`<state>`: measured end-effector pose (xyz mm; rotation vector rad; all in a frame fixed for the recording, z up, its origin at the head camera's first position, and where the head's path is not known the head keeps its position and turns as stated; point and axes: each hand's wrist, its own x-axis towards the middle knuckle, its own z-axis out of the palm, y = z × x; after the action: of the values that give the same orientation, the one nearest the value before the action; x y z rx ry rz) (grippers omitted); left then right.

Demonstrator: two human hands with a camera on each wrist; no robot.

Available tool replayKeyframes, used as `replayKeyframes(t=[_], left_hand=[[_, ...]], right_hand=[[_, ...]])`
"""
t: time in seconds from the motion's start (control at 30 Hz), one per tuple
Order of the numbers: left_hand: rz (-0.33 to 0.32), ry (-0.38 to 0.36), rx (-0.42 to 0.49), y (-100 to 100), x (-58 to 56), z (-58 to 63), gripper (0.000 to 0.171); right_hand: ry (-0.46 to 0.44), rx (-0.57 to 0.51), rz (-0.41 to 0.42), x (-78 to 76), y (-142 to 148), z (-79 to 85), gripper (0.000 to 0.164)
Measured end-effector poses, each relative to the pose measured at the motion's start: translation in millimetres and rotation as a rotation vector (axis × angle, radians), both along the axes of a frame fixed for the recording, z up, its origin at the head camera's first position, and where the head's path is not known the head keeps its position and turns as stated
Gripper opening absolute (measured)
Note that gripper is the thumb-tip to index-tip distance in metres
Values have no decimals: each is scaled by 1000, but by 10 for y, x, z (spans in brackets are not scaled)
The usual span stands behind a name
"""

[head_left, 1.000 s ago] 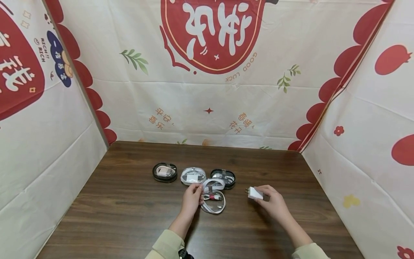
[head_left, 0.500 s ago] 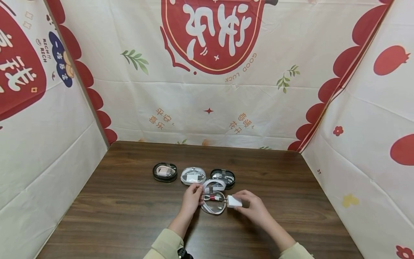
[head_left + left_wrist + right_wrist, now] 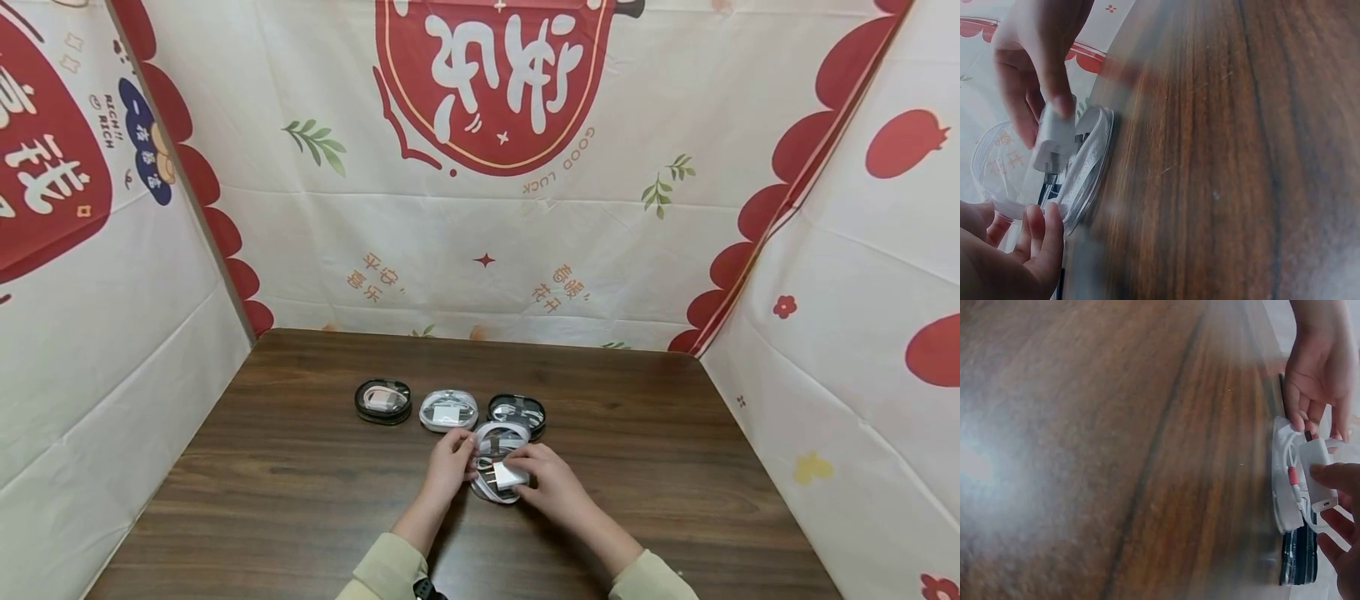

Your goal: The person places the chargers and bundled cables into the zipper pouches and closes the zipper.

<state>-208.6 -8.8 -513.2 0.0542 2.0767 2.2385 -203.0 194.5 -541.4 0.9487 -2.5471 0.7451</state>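
Note:
A clear pouch [image 3: 491, 495] with white edging lies with its lid up on the brown table. My left hand [image 3: 448, 467] pinches the pouch's left edge. With thumb and fingers my right hand [image 3: 555, 487] holds a white charger plug [image 3: 510, 476] over the pouch's lower half, metal prongs pointing left. Inside the pouch is a white cable [image 3: 1292, 478] with a red band, seen in the right wrist view. The left wrist view shows the charger [image 3: 1057, 140] close above the pouch opening; whether it touches the pouch, I cannot tell.
Behind the open pouch stand a white-edged pouch [image 3: 448, 411] and a black-edged pouch [image 3: 525, 408], both with white items inside. Another black-edged pouch [image 3: 383, 401] sits farther left. Printed cloth walls [image 3: 480, 217] rise around the wooden table [image 3: 300, 500].
My right hand has carried the charger plug leftward from the right of the pouch to over it. The left hand stays at the pouch's edge.

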Motion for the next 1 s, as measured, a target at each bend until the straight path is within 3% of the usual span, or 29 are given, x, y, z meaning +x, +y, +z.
replayKeyframes(t=[0.33,0.53,0.77,1.0], left_hand=[[-10,-9,6,8,-14,-24,18],[-1,-6,5,11,-5,-19,17],[-3,-11,-18,4,-171,-392,17],[-48,20,-80,-64,-153,-367,21]], right_hand=[[39,72,1,-16,-50,-73,36],[-20,102,-27,-8,-71,-81,35],[-45,28,-78,25,1,-47,31],[1,-102,-190,37,112,29,24]])
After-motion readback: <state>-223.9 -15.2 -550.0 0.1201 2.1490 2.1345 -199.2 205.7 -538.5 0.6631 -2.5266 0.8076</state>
